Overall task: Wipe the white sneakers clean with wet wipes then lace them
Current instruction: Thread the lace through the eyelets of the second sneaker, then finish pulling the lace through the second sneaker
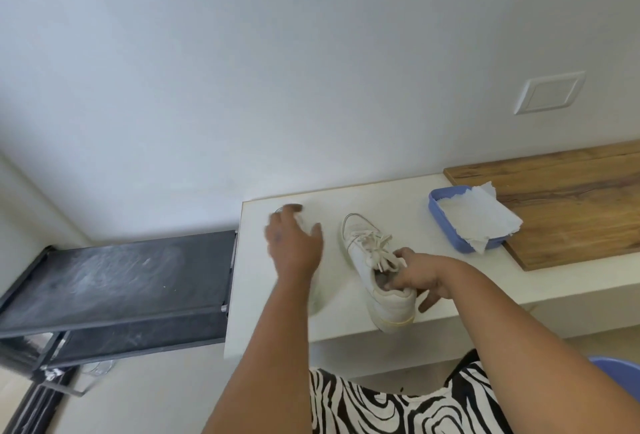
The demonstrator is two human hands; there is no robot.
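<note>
- A dark fabric shoe rack point(114, 281) stands at far left, well to the left of both hands and lower than the counter; its top shelf is streaked with pale dust.
- The white counter point(429, 198) runs from the rack's right edge toward the right, against a plain white wall.
- The left hand point(294, 243) reaches out over the counter's left end, blurred, fingers spread and fairly straight. Just past its fingertips something pale with a thin rim shows point(282, 211); it is too smeared to name, and I cannot tell whether the fingers touch it or hold anything.
- The white sneaker point(374, 267) lies on the counter just right of the left hand, toe pointing to the wall, heel overhanging the front edge. Its laces point(375, 248) are threaded and lie loose and tangled over the tongue.
- The right hand point(420, 279) holds the sneaker at the collar: fingertips curled down inside the opening, the rest of the hand against its right side near the heel.
- A blue tray point(446, 222) sits beyond and right of the right hand's fingers, apart from the sneaker, with white wipes point(481, 222) piled in it and spilling over the right rim.
- A wooden board point(571, 205) lies at far right; the tray's right end overlaps it.
- A black-and-white patterned garment point(398, 409) fills the bottom edge, below both forearms.
</note>
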